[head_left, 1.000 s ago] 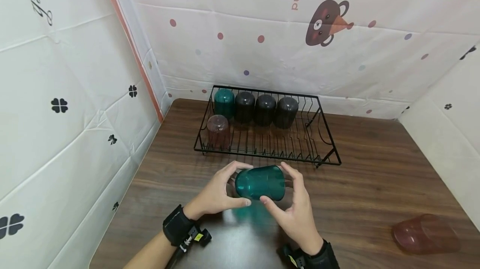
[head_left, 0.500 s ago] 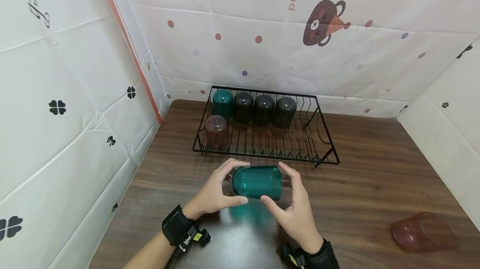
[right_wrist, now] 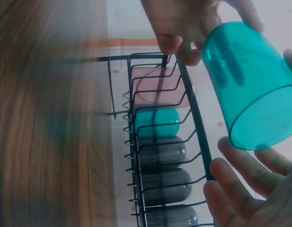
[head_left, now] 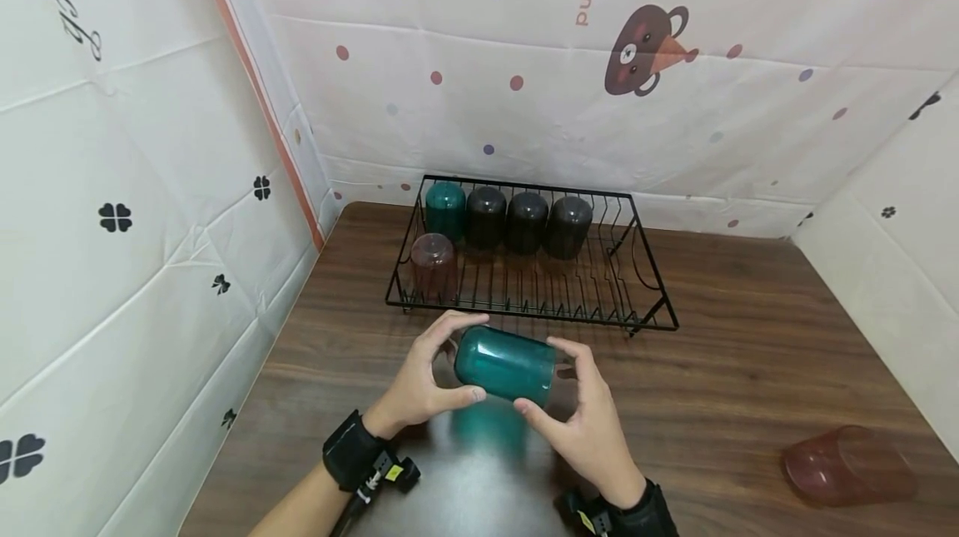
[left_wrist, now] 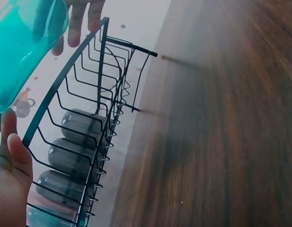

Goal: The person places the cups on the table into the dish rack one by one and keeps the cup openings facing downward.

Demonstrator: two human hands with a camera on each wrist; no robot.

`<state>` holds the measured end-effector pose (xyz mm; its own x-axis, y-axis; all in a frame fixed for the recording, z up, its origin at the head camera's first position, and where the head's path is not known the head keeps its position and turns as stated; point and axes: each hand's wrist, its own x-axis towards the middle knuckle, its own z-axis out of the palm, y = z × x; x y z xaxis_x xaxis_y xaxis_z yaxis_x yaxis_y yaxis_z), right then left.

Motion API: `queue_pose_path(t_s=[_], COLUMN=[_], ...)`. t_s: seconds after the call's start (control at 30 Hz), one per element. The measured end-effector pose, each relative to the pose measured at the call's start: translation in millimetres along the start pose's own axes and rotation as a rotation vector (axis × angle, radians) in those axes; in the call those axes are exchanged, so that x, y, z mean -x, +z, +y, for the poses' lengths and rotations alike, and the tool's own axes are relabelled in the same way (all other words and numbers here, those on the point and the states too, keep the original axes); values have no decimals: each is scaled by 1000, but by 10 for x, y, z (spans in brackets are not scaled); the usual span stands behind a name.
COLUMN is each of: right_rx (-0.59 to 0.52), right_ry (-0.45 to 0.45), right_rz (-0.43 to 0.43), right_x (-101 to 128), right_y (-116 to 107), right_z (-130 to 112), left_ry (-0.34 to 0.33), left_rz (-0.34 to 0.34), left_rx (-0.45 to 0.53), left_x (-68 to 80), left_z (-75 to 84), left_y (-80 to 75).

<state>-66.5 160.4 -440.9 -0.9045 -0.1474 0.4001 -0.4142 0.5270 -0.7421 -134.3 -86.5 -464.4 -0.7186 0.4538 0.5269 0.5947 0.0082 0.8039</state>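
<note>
A clear green cup (head_left: 505, 365) lies on its side in the air between both hands, above the table in front of the rack. My left hand (head_left: 423, 379) holds it round its rounded base end, thumb below and fingers above. At the rim end, my right hand (head_left: 588, 420) holds it with the thumb low and the fingers at the top. In the right wrist view the cup's open mouth (right_wrist: 266, 120) faces the right hand's fingers (right_wrist: 235, 187). The left wrist view shows only part of the cup (left_wrist: 22, 52), beside the left thumb.
A black wire rack (head_left: 539, 314) stands at the back. Upside down in it are a green cup (head_left: 445, 211), several dark grey cups (head_left: 527, 222) and a pink cup (head_left: 434, 266). Another pink cup (head_left: 847, 466) lies on its side at the right of the wooden table (head_left: 719, 387).
The green cup has shifted slightly left and tilted, its base end now higher than its rim end. Both hands have moved with it and keep their hold.
</note>
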Motion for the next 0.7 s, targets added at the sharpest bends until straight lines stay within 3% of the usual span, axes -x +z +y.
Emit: queue_pose_path(t_s=[0.43,0.7], right_rx=[-2,91], right_ry=[67,46], right_rz=[-52,-94], right_x=[32,18], right_y=[46,96], right_z=[16,27], left_ry=[11,62], left_rz=[5,-9], left_rx=[37,89], left_x=[12,4], left_z=[2,9], left_y=[-23,-12])
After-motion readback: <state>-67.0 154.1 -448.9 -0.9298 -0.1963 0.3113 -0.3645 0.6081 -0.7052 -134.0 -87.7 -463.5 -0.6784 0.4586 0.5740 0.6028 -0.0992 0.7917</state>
